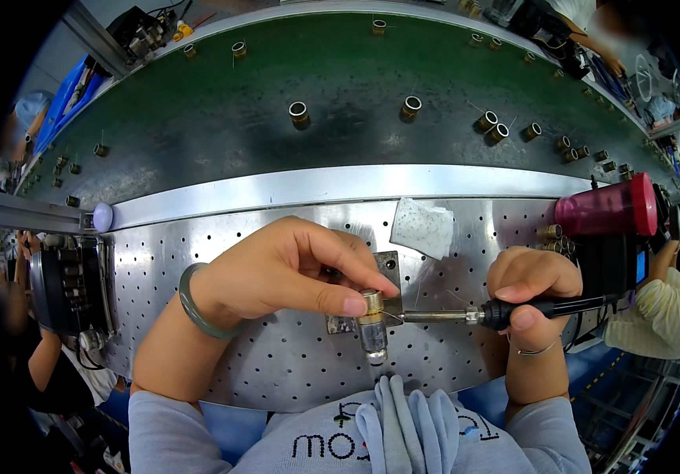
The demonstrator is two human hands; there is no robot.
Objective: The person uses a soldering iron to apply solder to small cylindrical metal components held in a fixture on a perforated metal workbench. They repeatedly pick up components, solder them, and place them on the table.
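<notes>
My left hand [276, 272] pinches a small coil [371, 303] with a shiny ring top between thumb and forefinger. The coil sits on a grey metal post [374, 338] beside a dark metal plate fixture [388, 264], which my fingers partly cover. In my right hand [536, 283] is a soldering iron [442, 316], gripped by its black handle. Its long metal tip points left and reaches the side of the coil; whether it touches cannot be made out. A thin wire shows near the tip.
A pale square pad [423, 227] lies on the perforated metal table [261, 371]. Back right stand a pink cup [604, 209], several coils [553, 238] and a black box [608, 268]. Beyond the metal rail, a green conveyor belt [340, 71] carries scattered coils. Other people are at both sides.
</notes>
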